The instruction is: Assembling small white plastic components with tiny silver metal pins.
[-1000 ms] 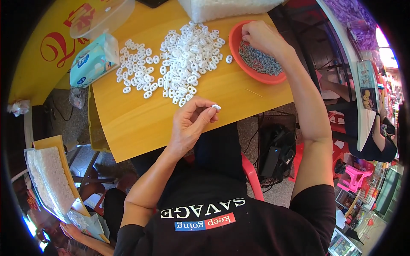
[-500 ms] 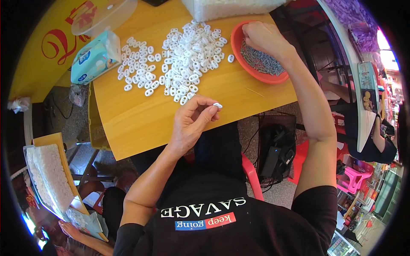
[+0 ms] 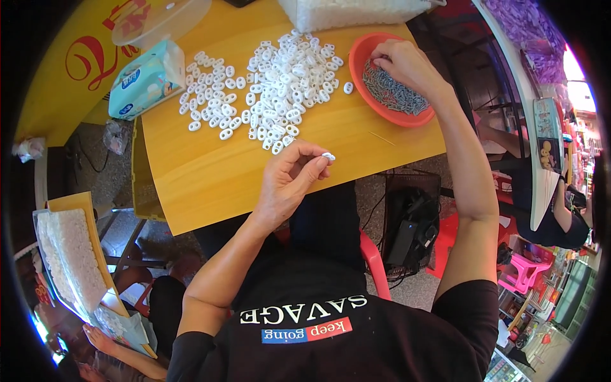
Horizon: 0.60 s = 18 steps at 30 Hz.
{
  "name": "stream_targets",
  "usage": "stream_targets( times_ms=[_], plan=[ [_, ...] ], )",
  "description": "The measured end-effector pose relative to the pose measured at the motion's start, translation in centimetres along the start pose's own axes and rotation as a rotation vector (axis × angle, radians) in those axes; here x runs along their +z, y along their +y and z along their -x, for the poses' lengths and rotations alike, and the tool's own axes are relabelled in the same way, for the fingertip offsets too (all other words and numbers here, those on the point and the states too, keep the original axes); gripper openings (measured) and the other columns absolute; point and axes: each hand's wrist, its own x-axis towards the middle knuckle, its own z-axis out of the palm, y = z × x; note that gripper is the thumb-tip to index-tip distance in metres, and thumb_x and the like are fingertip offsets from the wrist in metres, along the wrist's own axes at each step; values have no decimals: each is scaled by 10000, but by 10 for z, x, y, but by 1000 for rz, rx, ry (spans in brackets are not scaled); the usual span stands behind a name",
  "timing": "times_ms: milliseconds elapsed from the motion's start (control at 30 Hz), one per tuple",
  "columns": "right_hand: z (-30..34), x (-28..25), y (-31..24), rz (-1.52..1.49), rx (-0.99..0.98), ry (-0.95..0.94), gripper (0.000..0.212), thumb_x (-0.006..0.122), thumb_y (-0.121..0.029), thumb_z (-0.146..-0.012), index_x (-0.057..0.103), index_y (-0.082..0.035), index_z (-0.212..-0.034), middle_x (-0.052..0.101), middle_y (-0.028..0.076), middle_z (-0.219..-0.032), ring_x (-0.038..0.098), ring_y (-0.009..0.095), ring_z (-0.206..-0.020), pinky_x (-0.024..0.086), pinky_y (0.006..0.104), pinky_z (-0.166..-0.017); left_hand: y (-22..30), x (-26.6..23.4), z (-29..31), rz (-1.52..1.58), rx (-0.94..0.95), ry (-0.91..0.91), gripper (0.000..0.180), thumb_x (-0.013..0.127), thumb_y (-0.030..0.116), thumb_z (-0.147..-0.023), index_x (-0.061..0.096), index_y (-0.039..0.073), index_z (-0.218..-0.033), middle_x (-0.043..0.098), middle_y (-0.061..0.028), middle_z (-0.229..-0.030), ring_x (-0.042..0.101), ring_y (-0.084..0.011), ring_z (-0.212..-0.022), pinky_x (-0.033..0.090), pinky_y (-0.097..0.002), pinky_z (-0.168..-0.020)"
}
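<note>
Above the table's near edge, my left hand [image 3: 289, 178] pinches a small white plastic piece [image 3: 328, 156] between thumb and forefinger. My right hand [image 3: 407, 63] is over the far side of an orange-red bowl [image 3: 361, 97] filled with small grey screws [image 3: 398, 95]. Its fingers are curled down at the screws; their tips are partly hidden, so what they hold does not show. Beyond my left hand lies a large heap of white oval two-holed plastic pieces [image 3: 289, 83], with a looser group [image 3: 213, 95] to its left. One single piece [image 3: 348, 88] rests beside the bowl.
A blue tissue pack [image 3: 146, 83] stands at the table's left edge, near a clear plastic container [image 3: 165, 25]. Across the back sits a clear box of white pieces [image 3: 350, 14]. A thin stick [image 3: 382, 137] lies on the yellow table [image 3: 210, 184]. Other people sit at both sides.
My right hand has shifted slightly right and nearer within the bowl, its fingers now lower toward the screws. My left hand keeps its pinch on the white piece. The whole view has shifted a little.
</note>
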Motion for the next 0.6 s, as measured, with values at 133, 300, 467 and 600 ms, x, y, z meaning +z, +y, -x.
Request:
stream_targets(
  times_ms=[133, 300, 467, 600],
  plan=[
    [0, -4, -10, 71, 22, -7, 155, 580, -149, -846, 646, -13, -881, 644, 160, -895, 618, 347, -880, 484, 430, -782, 1, 1, 0, 4, 8, -2, 115, 570, 75, -943, 583, 3, -1032, 626, -37, -926, 579, -86, -812, 476, -228, -746],
    [-5, 4, -7, 125, 35, -1, 150, 579, -150, -848, 627, -9, -850, 634, 150, -866, 615, 336, -854, 480, 426, -763, -1, 1, -1, 0, 17, 2, 106, 566, 73, -944, 585, 5, -1024, 618, -14, -900, 572, -65, -800, 477, -209, -728],
    [-6, 7, -6, 138, 26, 23, 159, 576, -153, -860, 629, -4, -882, 640, 164, -863, 620, 337, -850, 483, 416, -763, -1, 0, -1, -11, 22, 4, 102, 563, 68, -944, 584, 5, -1022, 614, -11, -885, 572, -61, -790, 473, -203, -712],
    [-1, 3, -2, -110, 107, 6, 175, 571, -178, -873, 647, -29, -921, 657, 177, -893, 629, 354, -878, 491, 437, -779, -2, -1, 0, -14, 11, 5, 104, 561, 70, -945, 585, 5, -1023, 612, -9, -878, 573, -60, -788, 471, -201, -708]
  ],
)
